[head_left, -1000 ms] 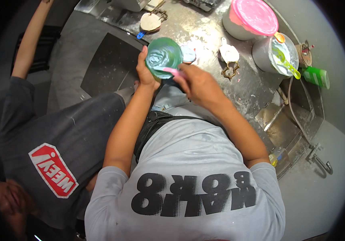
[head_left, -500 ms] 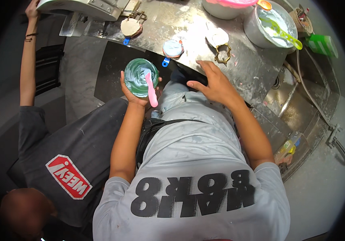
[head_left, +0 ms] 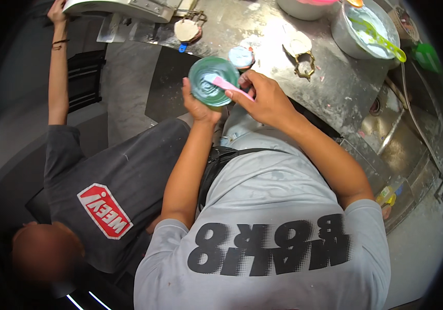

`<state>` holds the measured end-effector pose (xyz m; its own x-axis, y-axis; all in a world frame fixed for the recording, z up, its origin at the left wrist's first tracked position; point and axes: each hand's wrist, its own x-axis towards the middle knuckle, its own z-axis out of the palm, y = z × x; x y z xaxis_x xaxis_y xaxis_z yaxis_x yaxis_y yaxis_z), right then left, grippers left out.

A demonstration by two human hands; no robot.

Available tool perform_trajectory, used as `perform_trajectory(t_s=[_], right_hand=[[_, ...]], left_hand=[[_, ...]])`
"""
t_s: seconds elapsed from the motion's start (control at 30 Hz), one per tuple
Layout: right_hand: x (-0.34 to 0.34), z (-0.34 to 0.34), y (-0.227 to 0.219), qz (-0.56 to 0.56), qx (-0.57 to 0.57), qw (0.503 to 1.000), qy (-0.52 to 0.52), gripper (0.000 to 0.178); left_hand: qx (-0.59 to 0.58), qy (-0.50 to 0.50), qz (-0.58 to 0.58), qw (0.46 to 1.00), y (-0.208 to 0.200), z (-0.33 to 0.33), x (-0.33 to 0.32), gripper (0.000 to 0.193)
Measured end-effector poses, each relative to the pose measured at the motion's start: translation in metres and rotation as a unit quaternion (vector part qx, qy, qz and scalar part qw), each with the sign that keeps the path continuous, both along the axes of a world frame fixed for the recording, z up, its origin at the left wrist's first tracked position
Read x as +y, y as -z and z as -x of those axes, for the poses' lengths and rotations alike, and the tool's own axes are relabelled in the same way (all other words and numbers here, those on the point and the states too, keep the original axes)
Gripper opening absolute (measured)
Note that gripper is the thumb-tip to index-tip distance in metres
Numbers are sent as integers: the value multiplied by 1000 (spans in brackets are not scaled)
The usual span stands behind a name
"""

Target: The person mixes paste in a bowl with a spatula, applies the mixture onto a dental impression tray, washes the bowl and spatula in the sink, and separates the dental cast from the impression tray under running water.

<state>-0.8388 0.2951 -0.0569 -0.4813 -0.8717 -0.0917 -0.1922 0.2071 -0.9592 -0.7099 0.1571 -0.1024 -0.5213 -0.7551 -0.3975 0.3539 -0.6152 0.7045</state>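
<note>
Two hands busy: left hand [head_left: 196, 106] cups round green bowl [head_left: 213, 81]; right hand [head_left: 263, 98] pinches pink spatula [head_left: 230, 86].

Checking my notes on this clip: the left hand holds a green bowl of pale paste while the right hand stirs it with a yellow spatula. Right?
Not quite. In the head view the spatula in the right hand is pink, not yellow. The left hand does hold the green bowl.

Bright glare, dark fisheye rim

left hand [head_left: 196, 106]: raised, fingers cupped | right hand [head_left: 263, 98]: fingers pinched, forearm bent
</note>
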Motion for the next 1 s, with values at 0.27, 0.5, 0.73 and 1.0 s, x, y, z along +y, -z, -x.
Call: perform_trajectory(t_s=[0.27, 0.5, 0.73, 1.0], right_hand=[[3, 14, -5, -111, 164, 974, -105, 28], [-2, 50, -15, 34, 414, 902, -119, 13], [-10, 61, -67, 118, 363, 924, -36, 37], [-1, 98, -36, 39, -272, 934, -228, 81]], left_hand=[[-39, 71, 16, 997, 5, 17, -3, 49], [-102, 195, 57, 974, -16, 21, -7, 38], [-3, 246, -90, 965, -49, 14, -15, 57], [29, 350, -127, 927, -130, 16, 12, 62]])
